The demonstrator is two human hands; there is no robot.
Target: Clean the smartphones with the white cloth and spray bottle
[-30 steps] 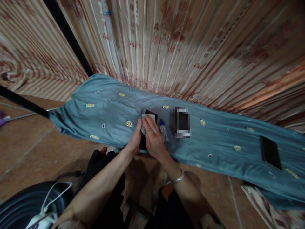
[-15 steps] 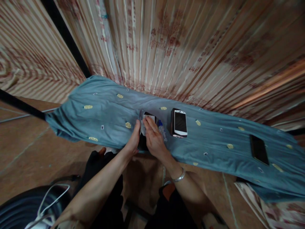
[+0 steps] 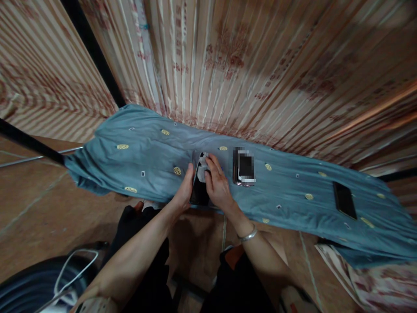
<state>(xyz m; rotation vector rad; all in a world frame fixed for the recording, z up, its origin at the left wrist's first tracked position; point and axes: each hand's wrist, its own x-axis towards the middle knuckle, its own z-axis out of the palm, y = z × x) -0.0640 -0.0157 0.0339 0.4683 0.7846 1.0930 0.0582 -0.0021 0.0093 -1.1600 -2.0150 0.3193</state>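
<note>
A black phone (image 3: 200, 194) lies in front of me, with my left hand (image 3: 184, 189) gripping its left edge, thumb up along the side. Over its upper part, my right hand (image 3: 217, 184) presses a grey cloth (image 3: 202, 169) against the screen, fingers together. Right of my hands, a small stack of phones (image 3: 245, 167) with a white-framed one on top rests on the blue cloth cover (image 3: 156, 161). A bit of a blue cap shows behind my right fingers; the rest of that item is hidden.
Another black phone (image 3: 344, 200) lies farther right on the cover. A striped curtain (image 3: 228, 65) hangs behind, and black poles (image 3: 94, 56) stand at the left. On the floor at lower left is a dark round object (image 3: 29, 282) with a white cable (image 3: 76, 277).
My right hand has shifted slightly right with the cloth, showing more of the phone's dark screen. The clear bottle with the blue cap is now mostly covered by that hand.
</note>
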